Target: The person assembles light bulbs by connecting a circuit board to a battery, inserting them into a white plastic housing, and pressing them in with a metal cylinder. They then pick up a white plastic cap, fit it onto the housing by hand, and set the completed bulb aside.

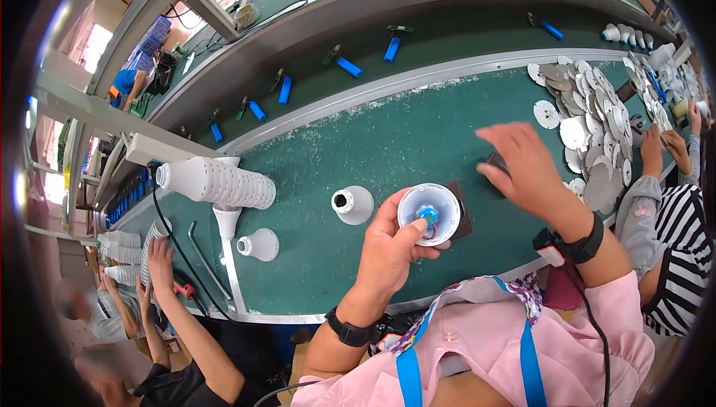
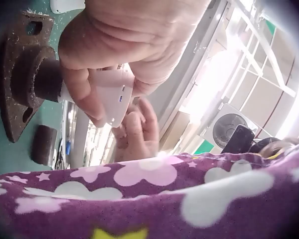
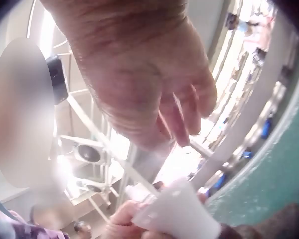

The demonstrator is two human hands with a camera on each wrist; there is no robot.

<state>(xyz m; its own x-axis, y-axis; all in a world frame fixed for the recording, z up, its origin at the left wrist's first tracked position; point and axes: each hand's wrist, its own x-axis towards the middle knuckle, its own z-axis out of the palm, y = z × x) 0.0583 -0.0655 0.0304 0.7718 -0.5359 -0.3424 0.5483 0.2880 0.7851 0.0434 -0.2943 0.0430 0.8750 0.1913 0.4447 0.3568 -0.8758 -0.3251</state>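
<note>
My left hand grips a white cone-shaped housing by its rim, mouth up, thumb reaching inside by a blue part with a red wire. In the left wrist view the narrow end of the housing meets the post of a rusty brown fixture. My right hand is raised to the right, fingers loosely extended, beside a small dark block; whether it touches the block is unclear in the head view. The right wrist view shows that hand above the housing, holding nothing visible.
Two white housings stand left, near nested housings. A pile of pale discs lies right. Behind, blue cylinders with green boards line a dark strip. People work at both sides; a black cable hangs left.
</note>
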